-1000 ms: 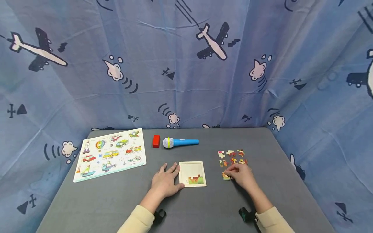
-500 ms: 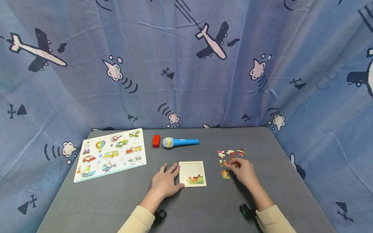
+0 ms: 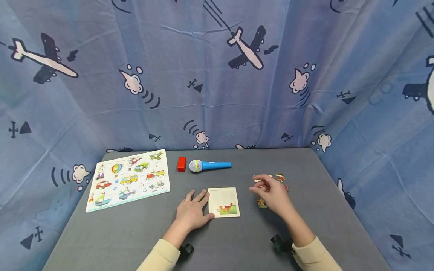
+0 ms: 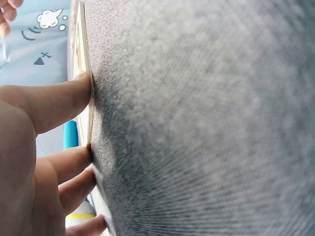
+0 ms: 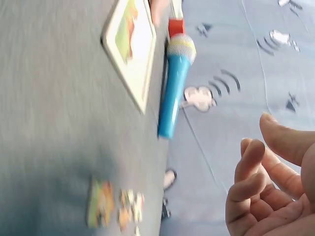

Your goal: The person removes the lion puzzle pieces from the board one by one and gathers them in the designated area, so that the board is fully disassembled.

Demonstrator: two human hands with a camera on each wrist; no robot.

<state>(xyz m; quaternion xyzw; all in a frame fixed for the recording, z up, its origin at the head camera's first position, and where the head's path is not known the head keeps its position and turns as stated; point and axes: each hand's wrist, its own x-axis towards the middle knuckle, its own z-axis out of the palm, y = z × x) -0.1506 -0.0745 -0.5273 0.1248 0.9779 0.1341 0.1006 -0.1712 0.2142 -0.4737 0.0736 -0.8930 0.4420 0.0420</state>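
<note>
A square wooden puzzle tray (image 3: 220,195) lies mid-table, with a few joined picture pieces in its lower right part. My left hand (image 3: 192,213) rests flat at the tray's left side with fingers spread; its thumb touches the edge, as the left wrist view shows. To the right, my right hand (image 3: 272,194) hovers over loose jigsaw pieces (image 3: 280,177) and hides several of them. One green-and-orange piece (image 3: 262,203) shows just below it. In the right wrist view, thumb and loosely bent fingers (image 5: 251,157) stand apart, and nothing is visible between them.
A blue toy microphone (image 3: 213,165) and a red block (image 3: 181,164) lie behind the tray. At the left is a white board (image 3: 129,180) with vehicle pictures. Blue patterned cloth (image 3: 203,75) hangs beyond the grey table's back edge.
My right hand went from the lower piece up to the row above, then moved left and away from the pieces, its thumb and fingers parting. The left hand and tray have stayed put.
</note>
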